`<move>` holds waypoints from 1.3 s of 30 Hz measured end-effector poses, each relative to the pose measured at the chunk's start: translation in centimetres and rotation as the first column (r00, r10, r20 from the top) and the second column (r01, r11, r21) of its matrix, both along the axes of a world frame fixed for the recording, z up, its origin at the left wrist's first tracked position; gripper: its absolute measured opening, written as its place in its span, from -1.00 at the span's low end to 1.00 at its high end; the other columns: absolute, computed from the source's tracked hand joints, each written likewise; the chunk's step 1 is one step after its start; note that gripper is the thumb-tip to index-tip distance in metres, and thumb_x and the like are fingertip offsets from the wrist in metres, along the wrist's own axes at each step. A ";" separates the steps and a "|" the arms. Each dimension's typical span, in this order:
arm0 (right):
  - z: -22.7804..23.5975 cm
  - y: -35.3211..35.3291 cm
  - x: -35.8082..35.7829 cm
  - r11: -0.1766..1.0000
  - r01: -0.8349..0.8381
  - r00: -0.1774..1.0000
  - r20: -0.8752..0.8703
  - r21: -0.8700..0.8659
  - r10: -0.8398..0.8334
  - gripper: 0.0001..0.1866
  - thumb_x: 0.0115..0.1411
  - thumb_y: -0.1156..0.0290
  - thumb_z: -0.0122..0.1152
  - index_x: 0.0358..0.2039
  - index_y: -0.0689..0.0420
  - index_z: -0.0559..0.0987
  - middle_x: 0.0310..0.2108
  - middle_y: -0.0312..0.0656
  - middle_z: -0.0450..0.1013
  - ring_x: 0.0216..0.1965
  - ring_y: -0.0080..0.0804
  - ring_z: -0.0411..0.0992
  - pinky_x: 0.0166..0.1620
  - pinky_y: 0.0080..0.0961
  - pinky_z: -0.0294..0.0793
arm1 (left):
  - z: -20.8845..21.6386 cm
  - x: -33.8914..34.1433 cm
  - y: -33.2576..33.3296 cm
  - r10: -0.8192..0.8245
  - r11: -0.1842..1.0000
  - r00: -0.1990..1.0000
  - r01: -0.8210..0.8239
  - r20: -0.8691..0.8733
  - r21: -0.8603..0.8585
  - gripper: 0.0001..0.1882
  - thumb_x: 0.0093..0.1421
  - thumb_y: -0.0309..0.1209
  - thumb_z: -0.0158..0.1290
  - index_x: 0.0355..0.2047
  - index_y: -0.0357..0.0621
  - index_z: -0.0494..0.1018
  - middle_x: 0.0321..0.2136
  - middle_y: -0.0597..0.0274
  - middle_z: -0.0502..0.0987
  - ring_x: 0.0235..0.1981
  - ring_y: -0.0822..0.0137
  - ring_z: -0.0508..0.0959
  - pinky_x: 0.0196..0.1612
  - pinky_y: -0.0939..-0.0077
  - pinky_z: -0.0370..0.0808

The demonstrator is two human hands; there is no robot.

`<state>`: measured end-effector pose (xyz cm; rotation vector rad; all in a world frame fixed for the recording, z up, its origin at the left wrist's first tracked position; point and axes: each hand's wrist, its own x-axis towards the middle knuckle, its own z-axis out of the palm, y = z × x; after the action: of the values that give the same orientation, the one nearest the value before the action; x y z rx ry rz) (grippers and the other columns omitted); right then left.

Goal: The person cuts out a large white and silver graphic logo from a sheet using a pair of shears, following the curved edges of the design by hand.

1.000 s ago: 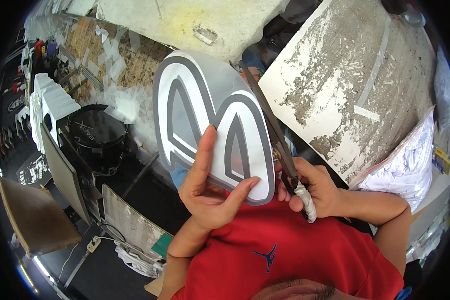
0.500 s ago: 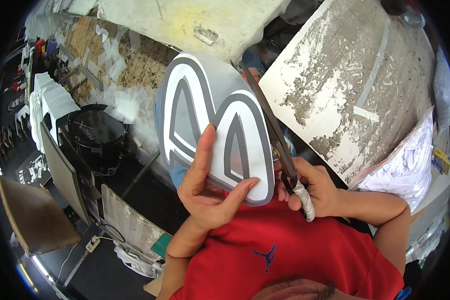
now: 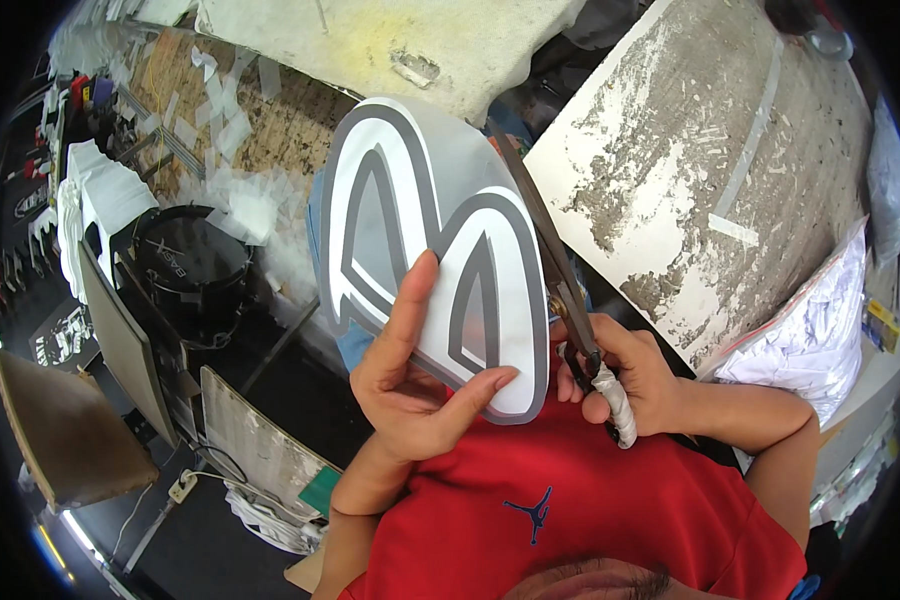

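My left hand (image 3: 405, 375) grips the lower part of a cut transfer film (image 3: 515, 385), thumb and index finger spread over its face. White arch shapes with grey outlines are printed on it, and a translucent flap stands behind its upper edge. In my right hand (image 3: 635, 375) is a pair of long dark scissors (image 3: 560, 260), with one handle wrapped in white tape. Its blades point up and away along the film's right edge, nearly together. Part of the blades is hidden behind the film, so I cannot tell whether they touch it.
A stained white board (image 3: 690, 180) lies at the right, beside a clear bag of white material (image 3: 805, 325). Ahead is a pale padded surface (image 3: 390, 40). Film scraps (image 3: 240, 215) lie at the left, near a round black stool (image 3: 190, 255) and upright boards (image 3: 250, 430).
The film has shifted slightly right and tilted a little in my left hand. The scissor blades have come closer together, and their tips have moved slightly right.
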<state>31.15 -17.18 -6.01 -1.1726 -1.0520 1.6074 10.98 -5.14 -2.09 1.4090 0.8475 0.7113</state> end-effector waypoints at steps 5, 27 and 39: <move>-0.3 -0.2 -0.1 1.000 0.015 1.000 -0.004 -0.008 -0.015 -0.26 0.10 0.44 0.41 0.24 0.26 0.25 -0.60 -0.23 0.49 -0.55 -0.48 0.54 -0.47 -0.57 0.43 | 0.0 -0.1 0.1 0.005 0.998 1.000 -0.003 0.026 -0.061 -0.06 -0.05 -0.71 0.30 0.33 -0.47 0.07 0.18 -0.18 0.36 0.19 0.17 0.41 0.22 0.37 0.33; -0.2 -0.4 -0.3 0.999 0.027 0.999 0.030 -0.030 -0.027 -0.25 0.06 0.46 0.44 0.22 0.28 0.27 -0.62 -0.19 0.48 -0.55 -0.41 0.55 -0.47 -0.53 0.46 | -0.3 -0.2 0.2 0.018 0.993 0.998 -0.010 0.067 -0.115 -0.05 -0.07 -0.74 0.28 0.33 -0.48 0.06 0.21 -0.19 0.33 0.22 0.15 0.37 0.24 0.36 0.29; -0.2 -0.3 -0.2 0.999 0.029 1.000 0.006 -0.020 -0.029 -0.23 0.05 0.42 0.47 0.22 0.30 0.28 -0.63 -0.18 0.47 -0.54 -0.44 0.55 -0.46 -0.54 0.45 | -0.7 -0.8 0.3 0.011 0.995 0.997 -0.003 0.079 -0.096 -0.05 -0.09 -0.73 0.30 0.31 -0.49 0.09 0.21 -0.22 0.32 0.21 0.13 0.39 0.24 0.36 0.31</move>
<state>30.91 -17.44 -6.24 -1.2016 -1.0202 1.5964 10.21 -4.86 -2.78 1.2846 0.8143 0.7182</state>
